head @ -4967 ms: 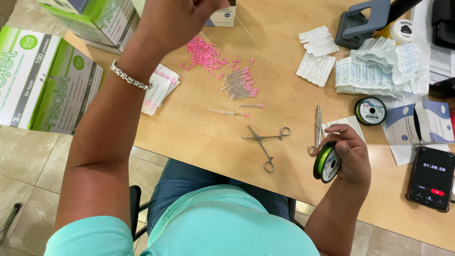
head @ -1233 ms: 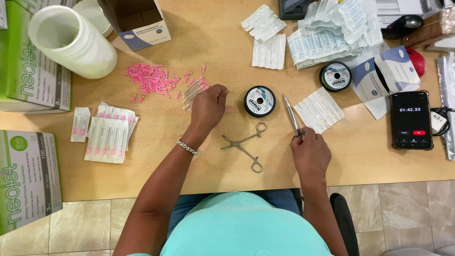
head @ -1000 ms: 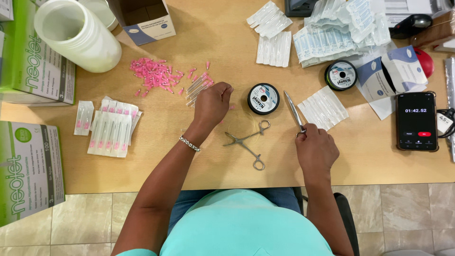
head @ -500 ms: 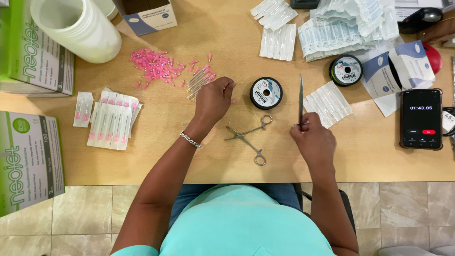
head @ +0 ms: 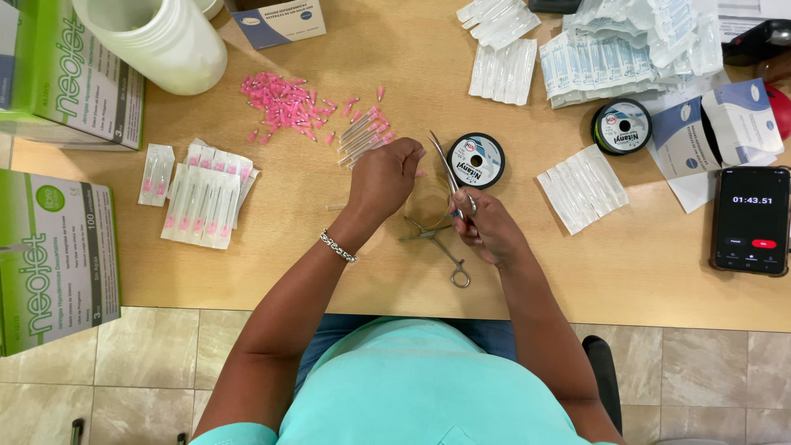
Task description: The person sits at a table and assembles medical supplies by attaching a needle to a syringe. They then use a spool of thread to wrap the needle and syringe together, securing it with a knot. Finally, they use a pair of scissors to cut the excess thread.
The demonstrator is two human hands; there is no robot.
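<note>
Two hands meet over the wooden table (head: 247, 272), just left of the black thread spool (head: 475, 160).

The right hand (head: 488, 227) is closed around slim metal scissors (head: 449, 169), whose blades point up and away toward the spool's left edge. The left hand (head: 383, 175) is pinched shut just left of the spool; what it grips is too fine to make out, possibly thread or one of the needles. A judgement on doing this well: keep whatever the left hand pinches taut and bring the blades squarely across it, wrists steady on the table. The blade tips stand between the left fingertips and the spool. Steel forceps (head: 437, 247) lie flat below the spool, partly under the right hand. Loose pink needle caps (head: 284, 103) lie well left of the spool.
</note>
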